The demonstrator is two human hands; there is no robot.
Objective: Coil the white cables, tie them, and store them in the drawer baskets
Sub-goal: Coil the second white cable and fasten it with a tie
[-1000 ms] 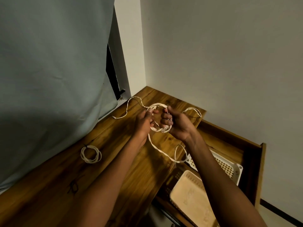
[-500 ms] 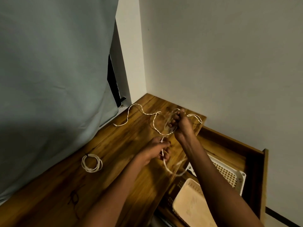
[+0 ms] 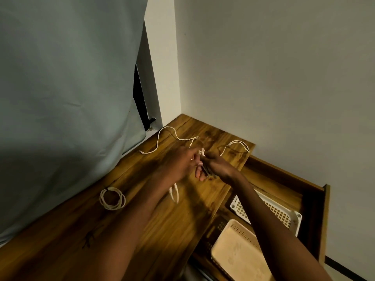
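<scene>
Your left hand (image 3: 182, 165) and right hand (image 3: 218, 167) meet above the far right part of the brown wooden worktop (image 3: 142, 230), both closed around the long loose white cable (image 3: 174, 136), though motion blur hides exactly how your fingers pinch it. From your hands one end of that cable snakes toward the far left edge, a loop lies at the far right corner, and a doubled length hangs below your left hand. A small coiled white cable (image 3: 112, 198) rests near the left edge, while the white perforated plastic basket (image 3: 284, 213) and the beige perforated plastic basket (image 3: 239, 254) sit in the open wooden drawer (image 3: 322, 216) beyond the right edge.
</scene>
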